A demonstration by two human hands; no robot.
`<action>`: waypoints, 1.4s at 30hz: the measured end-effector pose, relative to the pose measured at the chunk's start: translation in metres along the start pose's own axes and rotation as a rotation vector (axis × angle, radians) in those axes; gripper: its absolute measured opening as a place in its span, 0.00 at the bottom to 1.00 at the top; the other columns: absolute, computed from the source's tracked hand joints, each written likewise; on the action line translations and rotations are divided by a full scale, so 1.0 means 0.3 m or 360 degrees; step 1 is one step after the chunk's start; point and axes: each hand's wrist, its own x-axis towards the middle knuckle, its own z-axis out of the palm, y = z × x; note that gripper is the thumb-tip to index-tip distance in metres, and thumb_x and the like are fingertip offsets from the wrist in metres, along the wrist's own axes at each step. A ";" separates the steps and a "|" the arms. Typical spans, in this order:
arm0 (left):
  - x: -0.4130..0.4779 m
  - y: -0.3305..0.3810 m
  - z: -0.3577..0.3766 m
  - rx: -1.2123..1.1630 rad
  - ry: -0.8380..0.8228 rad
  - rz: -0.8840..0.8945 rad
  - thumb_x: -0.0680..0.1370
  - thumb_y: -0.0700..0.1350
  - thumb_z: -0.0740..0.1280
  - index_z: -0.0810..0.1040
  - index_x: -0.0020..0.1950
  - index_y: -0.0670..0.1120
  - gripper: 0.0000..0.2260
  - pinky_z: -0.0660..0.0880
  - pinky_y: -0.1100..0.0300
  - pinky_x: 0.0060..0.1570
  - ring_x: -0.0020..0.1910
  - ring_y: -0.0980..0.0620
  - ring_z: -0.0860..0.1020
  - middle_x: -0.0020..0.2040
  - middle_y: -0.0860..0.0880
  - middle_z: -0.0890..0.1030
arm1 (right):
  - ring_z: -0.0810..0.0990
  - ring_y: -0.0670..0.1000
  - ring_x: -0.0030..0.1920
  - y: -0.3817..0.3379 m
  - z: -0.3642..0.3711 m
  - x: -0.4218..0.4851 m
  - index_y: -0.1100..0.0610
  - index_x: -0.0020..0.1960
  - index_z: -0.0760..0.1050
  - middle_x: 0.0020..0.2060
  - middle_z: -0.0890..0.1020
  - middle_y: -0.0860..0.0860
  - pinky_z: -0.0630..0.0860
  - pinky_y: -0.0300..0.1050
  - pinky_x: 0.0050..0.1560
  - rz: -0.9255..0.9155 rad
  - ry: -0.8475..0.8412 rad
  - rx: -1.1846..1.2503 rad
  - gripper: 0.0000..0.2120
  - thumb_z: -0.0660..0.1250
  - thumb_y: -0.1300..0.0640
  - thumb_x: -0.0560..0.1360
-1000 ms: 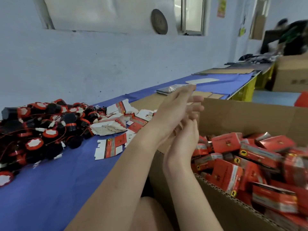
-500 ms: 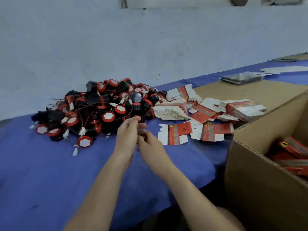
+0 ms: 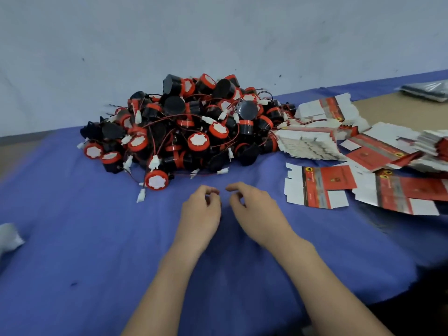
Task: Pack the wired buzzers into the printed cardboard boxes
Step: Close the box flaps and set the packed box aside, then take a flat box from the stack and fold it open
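A fresh pack seems about to begin: the left hand [image 3: 200, 212] and right hand [image 3: 254, 209] hover over the bench [image 3: 97, 238], fingers [image 3: 236, 187] loosely curled and empty, so a buzzer from the pile of wired buzzers [image 3: 191, 127] just beyond and a flat printed box [image 3: 317, 187] to the right need picking up.

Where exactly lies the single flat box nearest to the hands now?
In the head view, the flat box lies on the blue cloth right of the right hand, nearer the person than the stacked boxes, right of the buzzer pile.
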 end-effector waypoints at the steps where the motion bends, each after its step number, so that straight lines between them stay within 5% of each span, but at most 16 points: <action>1: -0.001 0.003 -0.001 0.0007 -0.0010 0.0005 0.84 0.46 0.58 0.75 0.57 0.55 0.08 0.81 0.45 0.45 0.44 0.48 0.83 0.46 0.52 0.82 | 0.79 0.51 0.56 -0.002 -0.006 0.004 0.47 0.69 0.74 0.58 0.81 0.47 0.75 0.53 0.59 -0.0013 -0.0014 0.0017 0.16 0.56 0.54 0.84; 6: 0.017 0.008 0.011 0.0111 -0.0019 0.0072 0.84 0.47 0.58 0.75 0.55 0.55 0.07 0.81 0.47 0.45 0.41 0.53 0.81 0.47 0.54 0.82 | 0.74 0.54 0.58 0.017 -0.042 0.017 0.50 0.70 0.72 0.58 0.78 0.51 0.72 0.50 0.56 -0.0013 0.0077 -0.0074 0.16 0.55 0.54 0.84; 12: 0.014 -0.002 0.047 0.0310 0.0047 0.0129 0.84 0.48 0.58 0.76 0.56 0.54 0.08 0.66 0.58 0.27 0.25 0.60 0.72 0.32 0.54 0.77 | 0.69 0.58 0.65 0.072 -0.083 0.021 0.51 0.74 0.67 0.67 0.73 0.54 0.68 0.53 0.63 0.0093 0.0153 -0.0327 0.19 0.55 0.54 0.84; 21: 0.004 -0.025 0.033 0.0396 -0.0008 0.0238 0.84 0.48 0.57 0.76 0.58 0.55 0.08 0.65 0.60 0.30 0.25 0.60 0.70 0.27 0.56 0.72 | 0.69 0.57 0.67 0.116 -0.093 0.027 0.49 0.73 0.69 0.68 0.73 0.52 0.65 0.51 0.65 0.0066 0.0160 -0.0479 0.18 0.56 0.53 0.84; 24: 0.009 -0.038 0.022 0.0384 -0.0087 0.0262 0.84 0.49 0.57 0.75 0.57 0.57 0.08 0.65 0.63 0.26 0.24 0.58 0.69 0.25 0.59 0.72 | 0.56 0.60 0.78 0.131 -0.102 0.032 0.48 0.79 0.58 0.78 0.61 0.57 0.52 0.57 0.76 0.0277 0.0278 -0.0657 0.26 0.57 0.45 0.83; 27: 0.011 -0.043 0.009 0.0328 -0.0136 0.0254 0.84 0.49 0.57 0.75 0.56 0.58 0.08 0.65 0.65 0.24 0.24 0.58 0.68 0.26 0.58 0.73 | 0.45 0.65 0.80 0.149 -0.115 0.032 0.53 0.81 0.49 0.79 0.49 0.66 0.44 0.66 0.77 0.0614 0.0133 -0.0721 0.35 0.57 0.39 0.82; 32: 0.013 -0.048 -0.002 0.0303 -0.0172 0.0241 0.84 0.51 0.58 0.75 0.55 0.61 0.07 0.70 0.63 0.27 0.26 0.59 0.69 0.37 0.48 0.81 | 0.63 0.61 0.75 0.122 -0.103 0.022 0.53 0.77 0.60 0.74 0.66 0.60 0.61 0.57 0.72 0.0487 0.0153 -0.0767 0.26 0.56 0.44 0.83; 37: 0.014 -0.039 0.004 0.0328 -0.0144 0.0256 0.84 0.51 0.58 0.75 0.56 0.61 0.07 0.80 0.51 0.40 0.36 0.56 0.78 0.41 0.52 0.82 | 0.70 0.58 0.68 0.054 -0.031 -0.006 0.49 0.74 0.63 0.68 0.72 0.54 0.66 0.52 0.65 0.0193 0.0093 -0.0844 0.23 0.53 0.43 0.82; 42: 0.018 -0.031 0.019 0.0267 -0.0065 0.0234 0.84 0.50 0.59 0.74 0.62 0.58 0.09 0.79 0.56 0.45 0.43 0.65 0.78 0.43 0.58 0.81 | 0.74 0.57 0.62 0.000 0.000 -0.020 0.47 0.71 0.67 0.66 0.75 0.51 0.68 0.52 0.58 -0.0060 0.0084 -0.0716 0.20 0.52 0.40 0.83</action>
